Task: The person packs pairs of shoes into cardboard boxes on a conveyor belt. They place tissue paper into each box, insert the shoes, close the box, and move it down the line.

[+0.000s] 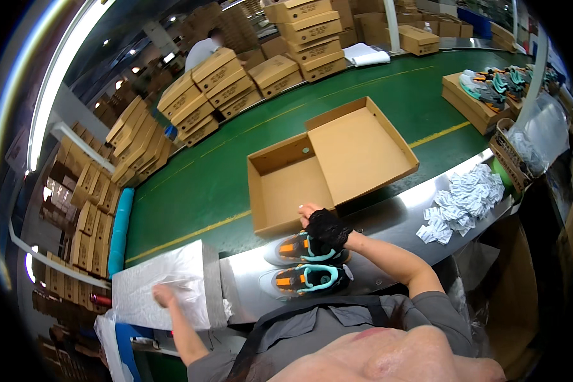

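A green conveyor (197, 191) with yellow lines runs beyond the metal worktop (395, 226), and along its far side stand stacks of closed cardboard boxes (226, 86), with a person in a pale top (201, 53) behind them. A turquoise roll (121, 232) lies along the left end of the belt. To the right, a heap of small white packets (461, 204) covers part of the worktop, and farther up on that side several more shoes (487, 92) sit on a cardboard box. An open cardboard box (290, 197) lies just ahead of the hands, its lid (363, 146) spread to the right; the box's near wall stands between its hollow and the pair below. That pair, a far shoe (290, 248) and a near shoe (293, 280), grey with orange and turquoise parts, rests side by side on the worktop, toes leftward. The right hand (325, 228), in a black fingerless glove, is over the far shoe, fingers reaching toward the box's near edge; whether it pinches anything cannot be told. The left hand (164, 295) is partly curled over a pale stack of sheets (165, 270), and whether a sheet is caught in its fingers cannot be told
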Demonstrator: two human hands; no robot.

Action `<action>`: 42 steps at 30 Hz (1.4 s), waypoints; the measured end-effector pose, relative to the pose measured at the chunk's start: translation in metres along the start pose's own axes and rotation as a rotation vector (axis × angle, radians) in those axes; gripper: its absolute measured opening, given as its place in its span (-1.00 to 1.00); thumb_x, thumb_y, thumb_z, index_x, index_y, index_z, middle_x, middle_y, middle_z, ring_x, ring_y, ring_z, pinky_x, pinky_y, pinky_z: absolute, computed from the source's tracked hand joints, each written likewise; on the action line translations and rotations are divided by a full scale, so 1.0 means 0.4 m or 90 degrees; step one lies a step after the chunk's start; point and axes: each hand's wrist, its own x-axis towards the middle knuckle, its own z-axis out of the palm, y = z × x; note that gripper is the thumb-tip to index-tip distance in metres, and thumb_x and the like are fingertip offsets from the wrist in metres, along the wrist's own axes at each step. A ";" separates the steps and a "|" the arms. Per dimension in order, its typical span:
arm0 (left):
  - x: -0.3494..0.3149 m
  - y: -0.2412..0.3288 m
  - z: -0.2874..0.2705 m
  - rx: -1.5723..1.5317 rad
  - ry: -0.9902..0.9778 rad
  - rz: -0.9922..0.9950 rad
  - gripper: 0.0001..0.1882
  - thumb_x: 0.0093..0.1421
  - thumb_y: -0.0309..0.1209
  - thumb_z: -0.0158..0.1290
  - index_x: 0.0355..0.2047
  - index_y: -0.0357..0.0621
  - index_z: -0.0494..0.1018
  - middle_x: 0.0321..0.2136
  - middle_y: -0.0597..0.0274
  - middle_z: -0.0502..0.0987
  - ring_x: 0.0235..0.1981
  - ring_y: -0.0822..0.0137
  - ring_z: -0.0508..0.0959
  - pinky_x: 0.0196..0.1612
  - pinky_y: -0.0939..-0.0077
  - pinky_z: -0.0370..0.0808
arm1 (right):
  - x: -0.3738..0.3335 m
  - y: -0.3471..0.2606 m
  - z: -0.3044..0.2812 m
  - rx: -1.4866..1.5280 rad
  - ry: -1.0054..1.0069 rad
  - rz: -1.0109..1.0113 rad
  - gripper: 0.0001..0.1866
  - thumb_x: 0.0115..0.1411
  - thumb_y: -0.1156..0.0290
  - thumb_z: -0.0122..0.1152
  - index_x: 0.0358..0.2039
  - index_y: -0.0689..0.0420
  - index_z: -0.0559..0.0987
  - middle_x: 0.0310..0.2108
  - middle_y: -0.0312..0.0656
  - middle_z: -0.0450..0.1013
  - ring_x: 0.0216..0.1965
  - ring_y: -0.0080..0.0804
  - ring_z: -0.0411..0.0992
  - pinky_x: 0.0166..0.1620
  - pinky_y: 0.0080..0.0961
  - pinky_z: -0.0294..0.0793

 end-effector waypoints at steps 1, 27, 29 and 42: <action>-0.021 0.042 -0.090 -0.058 0.067 0.035 -0.67 0.19 -0.25 -0.22 -0.32 -0.22 0.44 -0.35 -0.05 0.51 -0.25 0.00 0.47 -0.21 0.27 0.40 | -0.005 0.017 -0.009 -0.002 0.013 0.006 -0.74 0.12 0.36 -0.13 -0.24 0.20 0.43 -0.20 -0.04 0.37 -0.14 -0.18 0.34 -0.14 -0.35 0.36; -0.603 0.846 -0.192 -0.226 -0.180 1.086 -0.49 0.09 -0.13 -0.01 -0.07 -0.27 0.30 -0.02 -0.10 0.27 0.09 0.00 0.19 0.08 -0.04 0.07 | 0.213 0.281 -0.434 0.114 0.568 0.219 -0.57 0.00 0.43 0.11 -0.11 0.24 0.27 -0.34 -0.04 0.38 -0.35 -0.32 0.38 -0.29 -0.45 0.38; -0.538 0.782 -0.112 -0.058 -0.342 0.949 -0.49 0.13 -0.06 -0.09 -0.05 -0.19 0.30 0.00 -0.08 0.25 0.08 -0.02 0.19 0.06 -0.05 0.08 | 0.162 0.339 -0.507 0.043 0.634 0.207 -0.56 0.00 0.42 0.11 -0.09 0.22 0.27 -0.32 -0.04 0.38 -0.33 -0.24 0.38 -0.25 -0.41 0.37; -0.317 0.545 0.172 -0.777 -0.979 -0.189 -0.31 -0.04 0.11 0.08 0.06 0.13 0.19 -0.01 0.33 0.30 -0.03 0.11 0.32 -0.09 0.06 0.29 | -0.076 0.217 -0.654 -0.627 0.317 0.143 -0.33 -0.16 0.28 0.27 0.04 0.03 0.32 -0.04 0.01 0.23 -0.06 -0.04 0.25 -0.06 -0.25 0.27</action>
